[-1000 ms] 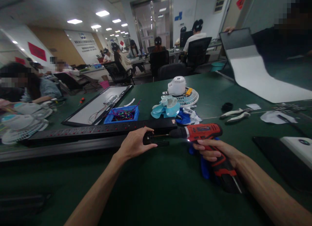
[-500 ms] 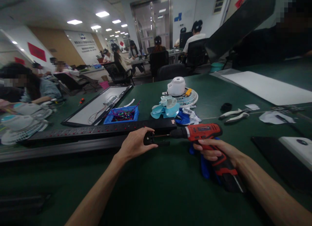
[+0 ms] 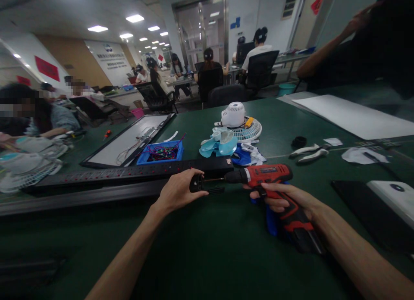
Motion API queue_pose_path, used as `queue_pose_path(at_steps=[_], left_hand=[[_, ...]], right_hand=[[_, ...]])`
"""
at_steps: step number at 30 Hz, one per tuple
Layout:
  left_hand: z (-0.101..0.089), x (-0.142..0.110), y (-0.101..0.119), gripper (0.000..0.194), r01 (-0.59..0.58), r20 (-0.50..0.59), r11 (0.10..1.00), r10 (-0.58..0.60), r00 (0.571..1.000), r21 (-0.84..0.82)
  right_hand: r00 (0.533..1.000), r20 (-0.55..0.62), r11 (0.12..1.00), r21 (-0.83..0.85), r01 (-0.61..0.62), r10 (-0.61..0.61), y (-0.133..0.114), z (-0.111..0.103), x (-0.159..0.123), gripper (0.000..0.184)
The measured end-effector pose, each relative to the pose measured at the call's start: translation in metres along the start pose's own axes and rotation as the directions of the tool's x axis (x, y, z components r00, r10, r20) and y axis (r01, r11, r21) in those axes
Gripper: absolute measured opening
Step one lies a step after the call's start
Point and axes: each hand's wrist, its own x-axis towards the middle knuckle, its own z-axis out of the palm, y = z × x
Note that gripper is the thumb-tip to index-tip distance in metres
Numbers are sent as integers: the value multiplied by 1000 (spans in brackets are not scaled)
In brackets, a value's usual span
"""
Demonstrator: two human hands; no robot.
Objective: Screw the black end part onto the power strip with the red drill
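our left hand [image 3: 181,189] pinches the small black part [image 3: 196,183]; our right grips the red drill [image 3: 270,174], bit pointing at it

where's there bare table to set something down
Bare: green tabletop between left forearm and right forearm, and between the white slatted fan housing and flat white sheet. Crowded: around the blue plastic wire bin, long black socket strip and red drill.

Workshop/office rm w/ shared workbenches [image 3: 207,257]
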Motion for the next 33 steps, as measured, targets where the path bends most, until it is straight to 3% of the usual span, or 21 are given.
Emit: queue_pose_path(at_steps=[21, 27, 33], left_hand=[[0, 0, 2, 53, -6, 3, 999, 6, 1000, 33], [2, 1, 3, 71, 31, -17, 999, -32, 999, -25], [0, 1, 7, 43, 29, -35, 1000, -29, 999, 4]], right_hand=[[999, 16, 999, -17, 31, -30, 2, 1, 4, 38], [998, 25, 997, -65, 51, -50, 4, 1, 3, 35], [998, 37, 996, -72, 48, -46, 4, -1, 3, 35]])
